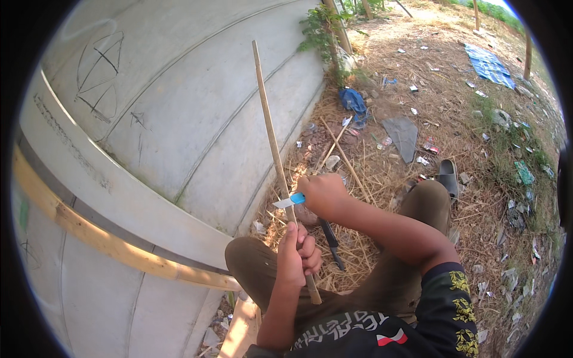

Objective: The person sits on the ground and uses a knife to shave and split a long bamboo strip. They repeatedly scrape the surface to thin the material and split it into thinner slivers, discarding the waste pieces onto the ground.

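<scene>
My left hand (298, 255) is closed round the lower part of a long, thin wooden stick (272, 134), which slants up and away to the left, past the concrete wall. In my right hand (323, 192) is a knife with a light blue handle (297, 198). Its pale blade (283, 203) lies across the stick just above my left fist. The stick's near end (313, 292) pokes out below that fist, over my lap. On the straw between my legs rests a dark, long-bladed tool (332, 243), partly hidden by my right forearm.
A concrete panel wall (197, 113) rises on the left, with a bamboo pole (119, 238) along it. Thin sticks (352, 164), a blue plastic bag (353, 101) and a grey flat scrap (401, 136) lie ahead. A dark sandal (447, 176) is by my right knee. Litter dots the ground.
</scene>
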Available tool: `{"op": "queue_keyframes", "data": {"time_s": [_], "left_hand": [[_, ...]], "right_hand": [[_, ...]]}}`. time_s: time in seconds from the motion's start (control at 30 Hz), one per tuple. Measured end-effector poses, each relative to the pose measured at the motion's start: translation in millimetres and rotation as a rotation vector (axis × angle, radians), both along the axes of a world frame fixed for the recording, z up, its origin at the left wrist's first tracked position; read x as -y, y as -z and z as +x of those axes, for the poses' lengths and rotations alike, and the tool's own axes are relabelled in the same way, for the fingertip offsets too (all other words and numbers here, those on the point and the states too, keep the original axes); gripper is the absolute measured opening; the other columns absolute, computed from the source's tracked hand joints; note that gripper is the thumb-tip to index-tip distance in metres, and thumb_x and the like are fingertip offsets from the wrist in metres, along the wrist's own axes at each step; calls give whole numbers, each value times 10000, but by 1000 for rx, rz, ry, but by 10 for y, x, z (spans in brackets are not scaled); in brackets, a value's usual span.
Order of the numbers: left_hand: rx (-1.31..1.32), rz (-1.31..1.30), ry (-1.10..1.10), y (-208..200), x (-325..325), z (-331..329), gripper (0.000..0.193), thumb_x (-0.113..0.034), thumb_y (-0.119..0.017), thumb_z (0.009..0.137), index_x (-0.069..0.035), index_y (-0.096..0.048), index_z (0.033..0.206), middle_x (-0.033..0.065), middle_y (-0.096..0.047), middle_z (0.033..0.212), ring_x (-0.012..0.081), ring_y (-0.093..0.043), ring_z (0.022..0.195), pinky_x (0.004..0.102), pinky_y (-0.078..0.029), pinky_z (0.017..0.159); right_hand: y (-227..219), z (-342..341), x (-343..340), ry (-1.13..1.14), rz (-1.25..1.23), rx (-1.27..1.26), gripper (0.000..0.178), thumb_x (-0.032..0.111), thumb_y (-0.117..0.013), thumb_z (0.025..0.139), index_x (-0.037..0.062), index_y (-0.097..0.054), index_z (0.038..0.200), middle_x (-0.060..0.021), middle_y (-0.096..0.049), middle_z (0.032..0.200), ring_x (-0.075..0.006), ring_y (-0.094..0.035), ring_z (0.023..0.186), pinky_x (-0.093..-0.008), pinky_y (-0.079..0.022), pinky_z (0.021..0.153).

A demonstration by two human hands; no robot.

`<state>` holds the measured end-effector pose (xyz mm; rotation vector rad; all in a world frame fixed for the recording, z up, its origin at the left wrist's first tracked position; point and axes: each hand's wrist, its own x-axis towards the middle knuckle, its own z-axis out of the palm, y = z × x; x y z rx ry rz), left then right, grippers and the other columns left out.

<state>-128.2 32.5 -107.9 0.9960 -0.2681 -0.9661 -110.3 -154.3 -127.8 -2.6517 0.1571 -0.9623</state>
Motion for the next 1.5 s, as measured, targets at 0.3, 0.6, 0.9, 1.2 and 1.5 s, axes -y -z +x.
{"op": "queue_keyframes", "data": {"time_s": [0.3, 0.6, 0.9, 1.2, 1.5], "left_hand": [[-162, 31, 230, 43, -64, -324, 405, -497, -302, 1072, -185, -343, 818, -58, -186, 511, 59, -114, 338, 258, -124, 303], [-138, 146, 354, 33, -601, -345, 409, -476, -327, 1074, -153, -352, 826, -50, -205, 528, 61, -180, 358, 255, -151, 331], [-186, 219, 303, 93, -1303, -392, 410, -414, -304, 1092, -132, -343, 796, -62, -181, 513, 40, -146, 361, 251, -111, 321], [-229, 221, 316, -12, -1471, -565, 429, -431, -315, 1086, -134, -341, 778, -61, -180, 512, 43, -156, 369, 250, -135, 322], [-175, 106, 344, 330, -1569, -472, 495, -428, -513, 1027, -110, -375, 674, -35, -327, 590, 44, -288, 427, 198, -238, 357]], "right_hand": [[-312, 15, 786, 381, 54, -112, 92, 146, -623, 823, 106, -693, 779, -110, -690, 696, -296, -709, 667, -416, -545, 582], [-285, 68, 1404, 603, 210, -164, 121, 111, -641, 831, 73, -755, 844, -152, -737, 815, -308, -739, 777, -397, -576, 631], [-294, 9, 1477, 680, 323, -218, 170, 114, -611, 870, 62, -770, 901, -157, -746, 885, -314, -741, 832, -413, -576, 684], [-489, -21, 1835, 808, 119, -63, 165, 173, -634, 858, 56, -748, 837, -130, -730, 795, -298, -729, 785, -416, -564, 656], [-181, -774, 1969, 294, 748, -416, 439, 401, -690, 893, -17, -657, 759, -88, -644, 648, -179, -642, 566, -337, -534, 505]]}}
